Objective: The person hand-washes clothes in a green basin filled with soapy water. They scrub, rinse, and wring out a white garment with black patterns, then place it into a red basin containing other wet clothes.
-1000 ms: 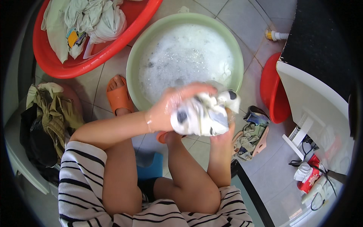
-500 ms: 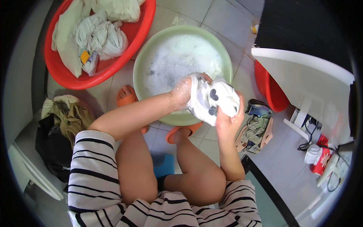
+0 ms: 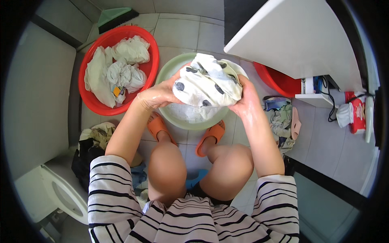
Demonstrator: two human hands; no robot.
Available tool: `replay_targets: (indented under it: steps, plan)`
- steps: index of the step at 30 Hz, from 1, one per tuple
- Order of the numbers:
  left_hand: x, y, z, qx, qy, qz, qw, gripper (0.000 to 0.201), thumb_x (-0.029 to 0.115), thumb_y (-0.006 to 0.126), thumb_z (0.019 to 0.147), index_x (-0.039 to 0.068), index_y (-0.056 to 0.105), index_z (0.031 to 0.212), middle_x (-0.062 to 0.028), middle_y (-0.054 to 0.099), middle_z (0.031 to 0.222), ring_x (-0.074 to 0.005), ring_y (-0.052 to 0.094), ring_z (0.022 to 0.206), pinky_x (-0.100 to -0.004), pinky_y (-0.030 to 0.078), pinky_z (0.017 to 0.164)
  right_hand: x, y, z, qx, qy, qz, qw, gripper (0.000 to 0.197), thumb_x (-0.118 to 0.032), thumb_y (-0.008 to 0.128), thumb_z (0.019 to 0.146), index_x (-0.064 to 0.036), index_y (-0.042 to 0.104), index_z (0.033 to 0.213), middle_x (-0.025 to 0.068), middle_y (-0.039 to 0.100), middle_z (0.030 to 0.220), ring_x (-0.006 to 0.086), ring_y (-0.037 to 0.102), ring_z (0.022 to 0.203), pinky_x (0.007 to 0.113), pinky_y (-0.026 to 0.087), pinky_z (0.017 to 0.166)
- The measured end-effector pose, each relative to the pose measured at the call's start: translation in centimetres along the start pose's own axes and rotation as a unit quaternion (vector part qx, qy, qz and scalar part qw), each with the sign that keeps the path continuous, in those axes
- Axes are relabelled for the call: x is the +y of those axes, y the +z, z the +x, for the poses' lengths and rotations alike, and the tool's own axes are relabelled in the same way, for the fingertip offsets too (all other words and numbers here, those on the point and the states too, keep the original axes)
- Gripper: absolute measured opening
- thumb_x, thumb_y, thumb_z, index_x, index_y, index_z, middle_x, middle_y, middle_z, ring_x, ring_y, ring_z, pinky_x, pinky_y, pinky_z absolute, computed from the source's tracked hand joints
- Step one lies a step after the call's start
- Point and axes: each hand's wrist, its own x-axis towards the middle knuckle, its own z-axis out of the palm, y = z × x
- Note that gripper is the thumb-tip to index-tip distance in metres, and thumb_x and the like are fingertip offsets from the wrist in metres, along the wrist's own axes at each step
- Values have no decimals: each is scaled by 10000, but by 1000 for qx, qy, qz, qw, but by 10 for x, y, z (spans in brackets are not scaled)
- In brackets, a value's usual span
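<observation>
Over the green basin (image 3: 168, 117), the left hand (image 3: 160, 95) and right hand (image 3: 247, 99) both grip a bunched white, dark-spotted cloth (image 3: 206, 83); a red tub (image 3: 91, 103) of laundry sits left of the basin.

My wet left hand (image 3: 159, 95) and wet right hand (image 3: 246, 98) are raised side by side, forearms bare below striped sleeves, elbows bent above my knees. Fingers on both appear curled closed, though partly hidden.
</observation>
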Motion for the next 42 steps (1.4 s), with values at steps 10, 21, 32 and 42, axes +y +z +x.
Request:
replay_targets:
  steps: [10, 21, 32, 42]
  plan:
    - [-20, 39, 23, 269, 145, -103, 946, 472, 276, 639, 825, 23, 491, 1195, -81, 586, 1072, -184, 567, 994, -316, 436, 874, 31, 23, -14, -44, -96, 1, 994, 312, -43, 556, 816, -5, 530, 1125, 120, 590, 1095, 235, 589, 995, 361, 484, 878]
    - [-15, 1, 71, 7, -38, -240, 970, 286, 229, 447, 915, 27, 573, 1074, -87, 634, 1040, -202, 629, 890, -343, 518, 805, 50, 46, -41, -81, -470, -357, 803, 400, 73, 476, 638, 34, 565, 1026, 88, 596, 979, 166, 567, 918, 273, 444, 825]
    - [-18, 12, 59, 84, -72, -152, 982, 206, 253, 537, 881, 78, 616, 958, -58, 641, 960, -175, 626, 862, -346, 529, 757, 40, 34, -22, -148, -478, -485, 717, 277, -15, 581, 701, 0, 569, 977, 83, 602, 918, 161, 563, 856, 274, 449, 794]
    - [9, 13, 44, 200, 10, 53, 978, 469, 403, 602, 853, 55, 539, 1160, -60, 597, 1119, -166, 589, 991, -331, 491, 816, 13, 16, -23, -164, -249, -366, 881, 590, -19, 593, 745, -47, 394, 1300, 74, 512, 1191, 173, 516, 1077, 302, 404, 923]
